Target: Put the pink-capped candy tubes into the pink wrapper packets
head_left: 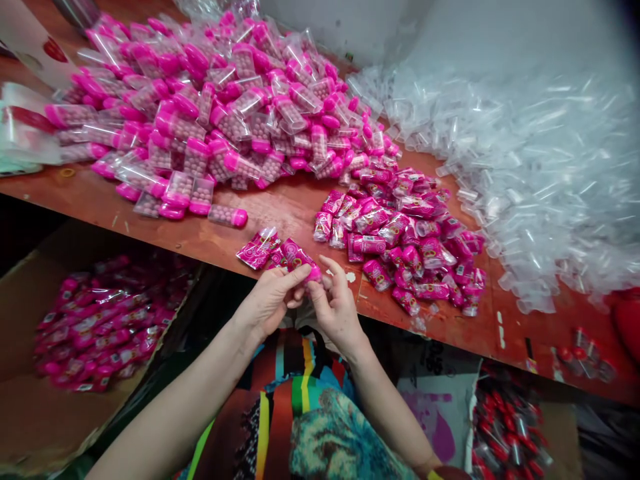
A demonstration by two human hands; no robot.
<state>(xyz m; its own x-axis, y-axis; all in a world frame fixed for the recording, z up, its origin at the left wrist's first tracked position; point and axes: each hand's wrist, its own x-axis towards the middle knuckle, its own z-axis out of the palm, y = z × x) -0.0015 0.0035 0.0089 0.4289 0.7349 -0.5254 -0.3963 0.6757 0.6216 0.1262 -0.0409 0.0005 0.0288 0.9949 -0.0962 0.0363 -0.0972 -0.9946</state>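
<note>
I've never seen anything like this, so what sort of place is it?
Probably a small candy-packing workshop: a heap of pink-capped tubes full of little balls, a pile of clear empty containers, and a carton of pink packets.

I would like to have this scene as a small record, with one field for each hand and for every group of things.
Left hand: pinches a pink wrapped packet
Right hand: fingertips at the same packet's near end
Surface: red-brown table
Far left pile: pink-capped containers with small pink balls
Right of hands: heap of wrapped packets
Far right: clear containers
Below, left: cardboard box with wrapped packets inside
Below, right: red-capped items, blurred
</note>
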